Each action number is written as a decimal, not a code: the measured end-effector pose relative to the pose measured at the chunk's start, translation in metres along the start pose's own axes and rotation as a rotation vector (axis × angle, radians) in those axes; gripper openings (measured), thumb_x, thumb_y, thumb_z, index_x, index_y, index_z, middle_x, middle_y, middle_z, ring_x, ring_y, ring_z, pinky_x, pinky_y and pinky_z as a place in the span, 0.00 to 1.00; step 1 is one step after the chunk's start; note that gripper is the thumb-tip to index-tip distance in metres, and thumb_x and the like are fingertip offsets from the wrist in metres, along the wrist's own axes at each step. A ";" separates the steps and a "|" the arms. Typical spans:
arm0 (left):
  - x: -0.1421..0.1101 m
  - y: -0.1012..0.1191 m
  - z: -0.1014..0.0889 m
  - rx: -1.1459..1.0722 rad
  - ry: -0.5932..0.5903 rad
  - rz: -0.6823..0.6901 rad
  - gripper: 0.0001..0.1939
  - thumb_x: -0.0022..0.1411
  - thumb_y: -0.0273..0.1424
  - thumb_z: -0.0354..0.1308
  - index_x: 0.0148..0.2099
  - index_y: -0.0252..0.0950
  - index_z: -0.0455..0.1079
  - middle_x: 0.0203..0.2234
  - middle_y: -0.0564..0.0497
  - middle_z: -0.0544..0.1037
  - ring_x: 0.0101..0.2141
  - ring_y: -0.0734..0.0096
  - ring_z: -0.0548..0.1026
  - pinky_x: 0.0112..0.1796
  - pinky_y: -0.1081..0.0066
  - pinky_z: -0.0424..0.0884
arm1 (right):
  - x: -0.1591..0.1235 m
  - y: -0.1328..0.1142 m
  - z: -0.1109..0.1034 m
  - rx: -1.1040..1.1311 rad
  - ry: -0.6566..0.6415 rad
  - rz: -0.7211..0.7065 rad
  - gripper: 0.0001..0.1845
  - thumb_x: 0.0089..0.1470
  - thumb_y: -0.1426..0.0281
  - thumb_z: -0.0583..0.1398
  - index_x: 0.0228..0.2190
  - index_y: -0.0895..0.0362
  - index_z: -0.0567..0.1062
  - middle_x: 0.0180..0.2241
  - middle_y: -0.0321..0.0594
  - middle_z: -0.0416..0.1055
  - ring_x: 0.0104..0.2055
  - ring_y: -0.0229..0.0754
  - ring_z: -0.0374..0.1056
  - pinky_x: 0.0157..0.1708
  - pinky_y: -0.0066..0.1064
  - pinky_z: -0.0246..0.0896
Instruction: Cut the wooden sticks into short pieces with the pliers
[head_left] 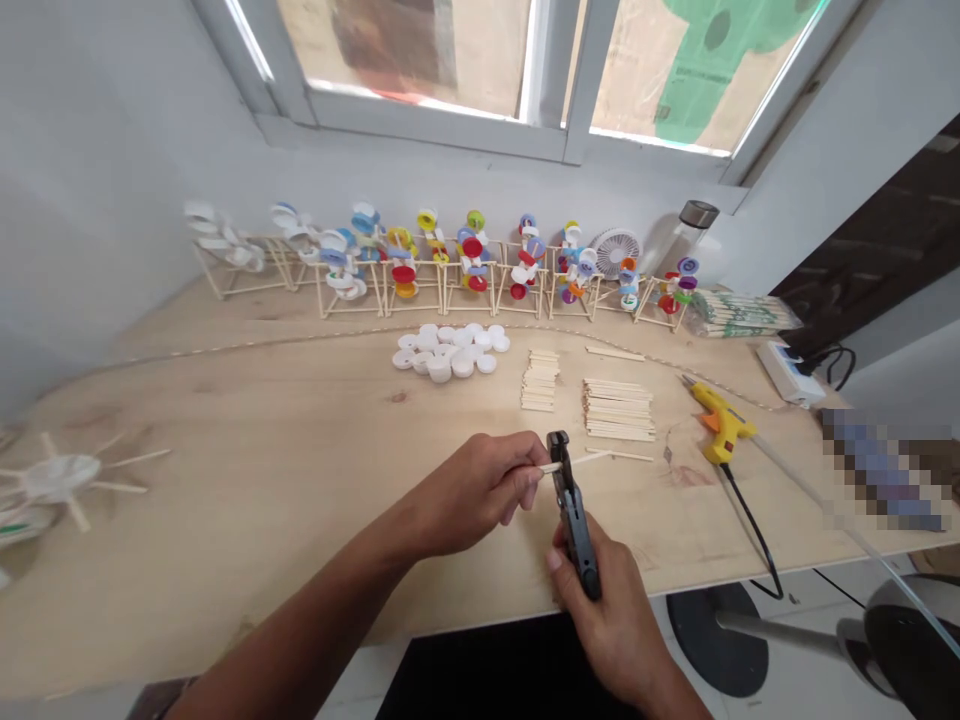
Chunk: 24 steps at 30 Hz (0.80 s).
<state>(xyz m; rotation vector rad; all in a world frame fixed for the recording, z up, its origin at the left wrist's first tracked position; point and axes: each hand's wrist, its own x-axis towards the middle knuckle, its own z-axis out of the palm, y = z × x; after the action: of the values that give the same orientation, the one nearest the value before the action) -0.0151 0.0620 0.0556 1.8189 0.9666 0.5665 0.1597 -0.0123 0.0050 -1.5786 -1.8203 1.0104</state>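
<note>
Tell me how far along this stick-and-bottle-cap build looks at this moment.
Much looks done: a row of stick frames carrying coloured bottle caps stands along the wall. In hand: the left hand holds a wooden stick in the jaws of a black cutter, gripped by the right hand. Left: loose white bottle caps, stacked sticks, and a yellow glue gun lying unheld.

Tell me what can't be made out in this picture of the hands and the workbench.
All from the head view:
The held end of the wooden craft stick: hidden by the fingers of the left hand.
Part of the black plier-type tool: its grip is hidden by the right hand.
The pixelated patch: blurred, hiding whatever lies there.
The white disc model: blurred and cut off by the left edge.
</note>
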 end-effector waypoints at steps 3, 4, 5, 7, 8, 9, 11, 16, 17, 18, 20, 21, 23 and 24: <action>0.002 -0.005 -0.001 -0.021 -0.014 -0.005 0.09 0.60 0.27 0.42 0.30 0.35 0.62 0.21 0.56 0.69 0.19 0.82 0.64 0.25 0.78 0.61 | 0.002 0.001 0.001 0.000 -0.006 0.012 0.09 0.54 0.64 0.52 0.28 0.56 0.66 0.22 0.33 0.65 0.24 0.37 0.62 0.24 0.25 0.53; 0.003 -0.006 -0.001 -0.023 -0.026 -0.008 0.09 0.60 0.27 0.42 0.30 0.35 0.62 0.21 0.56 0.69 0.19 0.82 0.64 0.25 0.78 0.61 | 0.003 0.002 0.001 -0.003 -0.007 0.013 0.09 0.54 0.64 0.52 0.27 0.56 0.66 0.22 0.33 0.65 0.24 0.37 0.62 0.24 0.26 0.53; 0.004 -0.007 -0.002 -0.023 -0.038 -0.012 0.09 0.61 0.27 0.42 0.30 0.35 0.62 0.21 0.56 0.69 0.19 0.81 0.64 0.25 0.78 0.61 | 0.004 0.002 0.001 -0.006 -0.009 0.010 0.09 0.54 0.64 0.52 0.27 0.56 0.66 0.22 0.33 0.65 0.24 0.37 0.62 0.24 0.26 0.53; 0.005 -0.009 -0.004 -0.018 -0.059 -0.019 0.10 0.61 0.27 0.42 0.30 0.35 0.61 0.20 0.56 0.68 0.19 0.81 0.65 0.25 0.78 0.61 | 0.004 0.002 0.002 -0.013 -0.016 0.006 0.08 0.54 0.64 0.52 0.28 0.56 0.66 0.22 0.34 0.65 0.24 0.38 0.62 0.25 0.26 0.53; 0.005 -0.009 -0.005 -0.013 -0.067 -0.020 0.10 0.61 0.27 0.42 0.30 0.35 0.61 0.20 0.56 0.68 0.20 0.81 0.65 0.25 0.78 0.61 | 0.005 0.002 0.003 -0.014 -0.018 0.006 0.08 0.54 0.65 0.52 0.28 0.56 0.66 0.22 0.34 0.65 0.24 0.38 0.62 0.25 0.27 0.53; 0.006 -0.009 -0.006 -0.009 -0.071 -0.019 0.10 0.61 0.27 0.42 0.30 0.35 0.61 0.20 0.56 0.68 0.20 0.81 0.65 0.26 0.78 0.61 | 0.005 0.002 0.003 -0.014 -0.017 0.006 0.08 0.54 0.65 0.52 0.28 0.56 0.66 0.22 0.34 0.65 0.24 0.38 0.62 0.25 0.27 0.53; 0.006 -0.010 -0.007 0.001 -0.071 -0.013 0.09 0.62 0.27 0.42 0.31 0.36 0.61 0.20 0.56 0.68 0.21 0.80 0.65 0.26 0.78 0.61 | 0.006 0.002 0.004 -0.011 -0.013 0.013 0.08 0.53 0.65 0.51 0.29 0.56 0.66 0.22 0.34 0.65 0.23 0.38 0.61 0.24 0.27 0.52; 0.008 -0.012 -0.010 0.005 -0.070 0.008 0.09 0.62 0.28 0.43 0.31 0.37 0.61 0.21 0.56 0.68 0.22 0.79 0.65 0.27 0.78 0.60 | 0.007 0.004 0.007 -0.054 -0.020 0.022 0.07 0.53 0.66 0.51 0.28 0.56 0.64 0.21 0.34 0.64 0.23 0.38 0.60 0.24 0.28 0.51; 0.009 -0.013 -0.010 0.003 -0.073 0.009 0.09 0.62 0.28 0.42 0.31 0.37 0.61 0.21 0.56 0.68 0.22 0.79 0.65 0.27 0.78 0.60 | 0.007 0.005 0.008 -0.061 -0.014 0.026 0.07 0.53 0.66 0.52 0.28 0.56 0.64 0.22 0.35 0.64 0.23 0.38 0.61 0.25 0.28 0.52; 0.009 -0.014 -0.010 0.003 -0.075 0.010 0.09 0.62 0.28 0.42 0.32 0.36 0.62 0.21 0.56 0.69 0.22 0.79 0.66 0.27 0.78 0.60 | 0.007 0.005 0.008 -0.064 -0.001 0.031 0.07 0.53 0.66 0.52 0.28 0.56 0.64 0.22 0.35 0.64 0.24 0.38 0.61 0.25 0.28 0.52; 0.010 -0.014 -0.008 0.014 -0.071 0.013 0.09 0.62 0.27 0.42 0.33 0.36 0.62 0.22 0.56 0.69 0.23 0.79 0.66 0.28 0.78 0.61 | 0.007 0.004 0.008 -0.064 0.029 0.046 0.07 0.53 0.66 0.52 0.27 0.56 0.64 0.22 0.34 0.64 0.24 0.38 0.61 0.25 0.28 0.52; 0.010 -0.013 -0.007 0.026 -0.063 0.016 0.09 0.62 0.27 0.42 0.34 0.36 0.62 0.22 0.56 0.70 0.24 0.79 0.67 0.28 0.78 0.61 | 0.006 0.004 0.008 -0.067 0.039 0.051 0.07 0.53 0.66 0.52 0.27 0.56 0.64 0.22 0.34 0.64 0.24 0.38 0.61 0.24 0.27 0.52; 0.008 -0.011 -0.003 0.069 -0.031 0.021 0.08 0.62 0.27 0.42 0.35 0.36 0.63 0.23 0.57 0.70 0.24 0.79 0.67 0.29 0.78 0.61 | 0.006 0.003 0.007 -0.078 0.048 0.048 0.08 0.53 0.66 0.52 0.26 0.56 0.65 0.22 0.35 0.64 0.24 0.38 0.61 0.24 0.27 0.52; 0.006 -0.009 -0.001 0.101 -0.004 0.022 0.08 0.62 0.27 0.42 0.35 0.36 0.63 0.22 0.57 0.70 0.23 0.79 0.67 0.28 0.78 0.61 | 0.006 0.002 0.006 -0.080 0.047 0.040 0.07 0.53 0.66 0.52 0.27 0.56 0.65 0.22 0.35 0.64 0.24 0.38 0.61 0.23 0.26 0.52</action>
<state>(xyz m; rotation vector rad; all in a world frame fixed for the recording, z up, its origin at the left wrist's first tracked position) -0.0155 0.0695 0.0480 1.9216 0.9889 0.5361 0.1549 -0.0076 -0.0008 -1.6781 -1.8245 0.9202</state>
